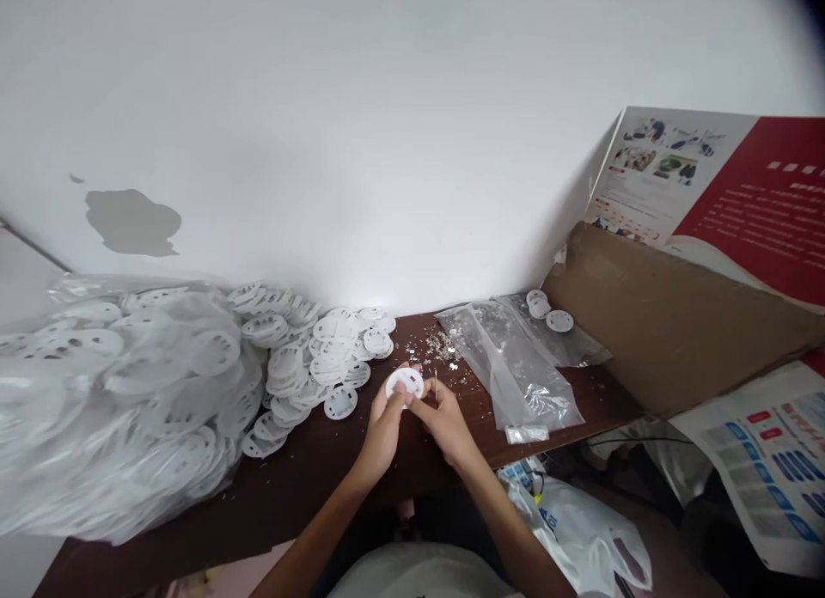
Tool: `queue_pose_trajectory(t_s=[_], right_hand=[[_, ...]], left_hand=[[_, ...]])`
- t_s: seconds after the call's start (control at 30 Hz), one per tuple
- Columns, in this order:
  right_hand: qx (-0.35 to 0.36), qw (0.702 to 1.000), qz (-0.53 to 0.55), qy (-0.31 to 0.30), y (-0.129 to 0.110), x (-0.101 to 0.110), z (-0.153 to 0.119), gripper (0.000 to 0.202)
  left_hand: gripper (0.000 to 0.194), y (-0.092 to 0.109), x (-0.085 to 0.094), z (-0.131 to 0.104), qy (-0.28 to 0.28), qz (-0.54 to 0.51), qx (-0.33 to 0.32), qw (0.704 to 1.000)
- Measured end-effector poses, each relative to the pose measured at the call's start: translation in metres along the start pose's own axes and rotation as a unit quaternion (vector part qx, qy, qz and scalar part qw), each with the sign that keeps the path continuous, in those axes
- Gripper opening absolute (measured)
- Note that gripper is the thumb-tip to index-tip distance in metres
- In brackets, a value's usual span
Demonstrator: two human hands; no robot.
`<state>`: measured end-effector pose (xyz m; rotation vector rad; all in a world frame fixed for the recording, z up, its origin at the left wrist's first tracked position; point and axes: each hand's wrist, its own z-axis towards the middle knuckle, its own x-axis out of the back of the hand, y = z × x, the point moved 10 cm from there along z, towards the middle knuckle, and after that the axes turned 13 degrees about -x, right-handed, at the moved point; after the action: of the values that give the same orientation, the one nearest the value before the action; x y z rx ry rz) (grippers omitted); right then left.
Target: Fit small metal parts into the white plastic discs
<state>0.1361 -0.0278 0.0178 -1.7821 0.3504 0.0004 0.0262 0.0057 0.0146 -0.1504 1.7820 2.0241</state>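
Observation:
A round white plastic disc [412,380] with small slots is held up just above the table's front part. My left hand [385,422] is closed on its left side, with the thumb lying across its face. My right hand [449,424] grips the same disc at its lower right edge, thumb close to the left thumb. A thin upright sliver shows by the right fingers; what it is I cannot make out. Beyond both hands, small silvery metal pieces [444,347] lie scattered. Left of my left hand spreads a pile of similar white discs [335,357].
A large clear bag [148,409] full of white discs takes up the left side. Clear plastic bags [525,366] lie at right, with a few discs [559,321] behind. A cardboard panel [670,323] borders the right; the wall rises behind. White carrier bags [573,521] sit below the edge.

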Motion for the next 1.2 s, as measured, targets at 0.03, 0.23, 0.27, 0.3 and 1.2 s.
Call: queue_pose_trajectory(t_s=[0.03, 0.23, 0.27, 0.3, 1.2], right_hand=[[0.014, 1.0, -0.015, 0.0, 0.002, -0.003, -0.001, 0.04], [0.08, 0.96, -0.235, 0.126, -0.012, 0.078, 0.019, 0.03], [0.1, 0.941, -0.285, 0.155, -0.02, 0.092, 0.025, 0.026], [0.109, 0.92, -0.335, 0.171, -0.025, 0.103, 0.031, 0.023], [0.128, 0.983, -0.113, 0.073, -0.024, 0.064, 0.044, 0.03]], left_hand=[[0.063, -0.002, 0.001, 0.001, 0.017, -0.018, 0.005, 1.0], [0.06, -0.008, 0.038, 0.006, 0.081, 0.039, 0.01, 0.996], [0.056, -0.006, 0.043, 0.009, 0.077, 0.079, -0.003, 0.994], [0.051, 0.0, 0.047, 0.013, 0.067, 0.131, -0.032, 0.989], [0.053, -0.059, -0.01, 0.046, -0.115, -0.072, 0.164, 0.977]])
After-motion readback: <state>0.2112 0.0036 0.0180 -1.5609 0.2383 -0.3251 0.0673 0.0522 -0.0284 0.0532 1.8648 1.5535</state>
